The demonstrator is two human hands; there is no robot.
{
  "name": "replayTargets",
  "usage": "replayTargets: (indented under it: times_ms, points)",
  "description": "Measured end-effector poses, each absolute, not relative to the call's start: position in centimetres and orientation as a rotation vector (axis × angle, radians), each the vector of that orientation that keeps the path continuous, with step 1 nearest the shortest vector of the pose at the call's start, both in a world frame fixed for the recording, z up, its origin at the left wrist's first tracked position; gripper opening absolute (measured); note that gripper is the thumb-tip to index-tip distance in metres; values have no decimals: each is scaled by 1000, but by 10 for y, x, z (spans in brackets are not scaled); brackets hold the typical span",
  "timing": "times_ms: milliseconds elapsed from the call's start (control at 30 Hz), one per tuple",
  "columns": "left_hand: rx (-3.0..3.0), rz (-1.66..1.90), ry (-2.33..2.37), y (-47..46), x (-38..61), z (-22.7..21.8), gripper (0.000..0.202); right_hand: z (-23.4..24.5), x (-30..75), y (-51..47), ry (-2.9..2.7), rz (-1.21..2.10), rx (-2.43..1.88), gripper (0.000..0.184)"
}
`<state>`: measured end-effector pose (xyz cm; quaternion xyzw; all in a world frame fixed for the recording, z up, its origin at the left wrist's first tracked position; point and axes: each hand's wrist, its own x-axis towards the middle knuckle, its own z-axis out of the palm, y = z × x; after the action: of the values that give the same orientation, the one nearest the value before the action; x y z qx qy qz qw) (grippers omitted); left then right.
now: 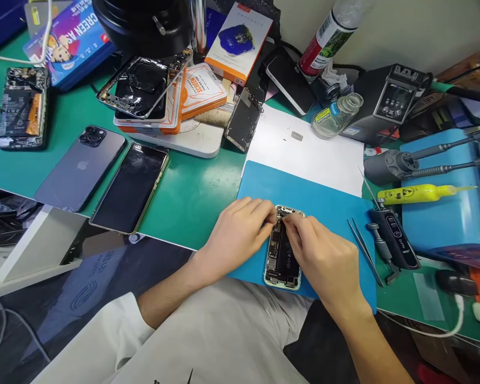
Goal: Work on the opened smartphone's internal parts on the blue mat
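An opened phone (pixel 285 261) with a pale green frame lies on a blue mat (pixel 320 184), its battery and circuit board exposed. My left hand (pixel 242 229) comes in from the left, thumb and fingers pinched together at the phone's upper left edge. From the right, my right hand (pixel 326 261) reaches over the phone with its fingertips closed near the upper end of the interior. Whatever lies between the fingertips of either hand is too small or hidden to make out. A pair of tweezers (pixel 365 252) rests on the mat's right side.
White paper (pixel 300 154) behind the mat carries a small metal plate (pixel 296 136). A glass bottle (pixel 336 117) stands at its back right. On the right are a yellow-tipped dispenser (pixel 418 193) and a black handheld tool (pixel 396 237). Phones (pixel 82 165) lie left, near stacked boxes (pixel 204 90).
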<state>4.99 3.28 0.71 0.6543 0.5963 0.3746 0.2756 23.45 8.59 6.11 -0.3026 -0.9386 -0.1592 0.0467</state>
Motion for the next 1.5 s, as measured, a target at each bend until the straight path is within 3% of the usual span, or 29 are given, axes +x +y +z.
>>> replayTargets:
  times_ms: [567,767,967,1233,1500]
  points:
    - [1831,979,1614,32,49,5,8,75,226,96,-3001,-548,-860,11]
    - [1828,985,1594,33,48,5,8,72,226,94,-2878,-365,-1014,7]
    - [1815,998,1591,32,48,5,8,59,241,83,-2658,-96,-1119,30]
    - [1811,1005,1599,31,48,6,9,54,241,90,-2621,174,-1211,18]
    - [1812,1002,1587,31,49,6,10,53,242,97,-2624,196,-1205,16]
